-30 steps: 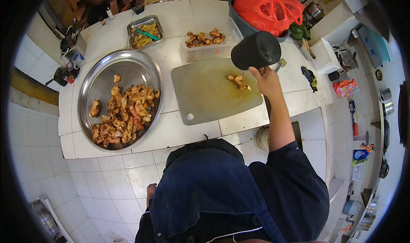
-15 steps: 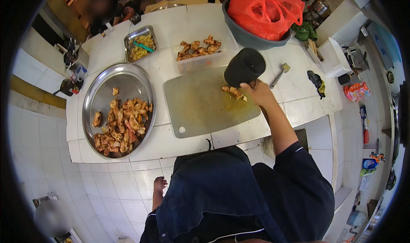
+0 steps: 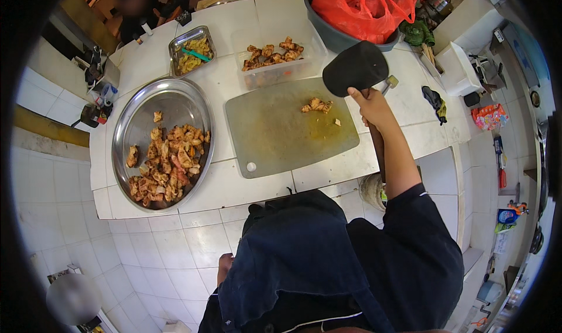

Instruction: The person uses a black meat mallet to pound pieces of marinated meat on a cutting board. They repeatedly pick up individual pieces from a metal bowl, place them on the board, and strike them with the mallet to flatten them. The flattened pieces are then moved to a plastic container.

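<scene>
My right hand (image 3: 370, 107) grips the handle of a large black mallet (image 3: 356, 69), its head raised over the right edge of the grey-green cutting board (image 3: 257, 139). On the board, left of the mallet, lies a browned chunk of chopped meat (image 3: 317, 105), with a small pale bit (image 3: 338, 122) apart from it. Low on the left, my left hand (image 3: 224, 265) hangs beside the dark apron, which hides most of its fingers. Left of the board, an oval steel platter (image 3: 126, 98) carries a heap of browned meat pieces (image 3: 170, 166).
Behind the board stands a clear plastic tub (image 3: 269, 81) with more browned pieces. A small steel tray (image 3: 174, 55) holds yellowish food and a turquoise utensil. At the back right sits a grey basin (image 3: 313, 22) with a red plastic bag (image 3: 363, 11). A metal-headed hammer (image 3: 390, 83) lies behind the black mallet.
The mallet has moved right, away from the chunk of meat, which now shows whole. My left hand has drawn in closer to the apron. The view has shifted slightly.
</scene>
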A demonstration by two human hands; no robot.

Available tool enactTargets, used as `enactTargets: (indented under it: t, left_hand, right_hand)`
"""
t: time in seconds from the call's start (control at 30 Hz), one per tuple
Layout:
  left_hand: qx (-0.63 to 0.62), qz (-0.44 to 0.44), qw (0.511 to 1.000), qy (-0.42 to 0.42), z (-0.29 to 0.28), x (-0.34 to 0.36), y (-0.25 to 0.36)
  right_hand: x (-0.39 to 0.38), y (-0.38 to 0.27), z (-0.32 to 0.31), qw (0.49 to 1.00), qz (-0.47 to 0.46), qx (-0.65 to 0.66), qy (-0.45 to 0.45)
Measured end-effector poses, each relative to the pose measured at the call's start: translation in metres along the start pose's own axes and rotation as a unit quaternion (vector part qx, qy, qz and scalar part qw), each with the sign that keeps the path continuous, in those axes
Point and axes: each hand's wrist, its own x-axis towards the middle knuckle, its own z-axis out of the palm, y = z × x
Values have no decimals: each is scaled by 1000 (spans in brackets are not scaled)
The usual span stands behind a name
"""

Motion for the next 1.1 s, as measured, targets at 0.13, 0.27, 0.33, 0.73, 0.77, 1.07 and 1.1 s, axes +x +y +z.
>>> enactTargets:
  t: [0.13,0.27,0.33,0.73,0.77,1.07,1.1]
  left_hand:
    - [-21,10,999,46,19,6,-53]
    - [36,25,999,25,1,13,-42]
    - [33,55,998,19,-16,24,-16]
    - [85,130,987,43,29,50,-52]
    - [79,121,989,45,27,49,-55]
    - [138,115,982,56,5,44,-66]
    - [103,126,983,86,0,41,-69]
  right_hand:
    - [-15,-11,10,990,-113,13,87]
    - [-14,21,53,986,-100,-87,97]
    - [12,62,74,978,-103,-157,96]
    - [-31,-27,21,987,-123,-75,78]
    - [-31,-12,28,983,-130,-90,92]
    - [-77,39,104,918,-138,-355,-112]
    - [-80,32,109,911,-151,-358,-139]
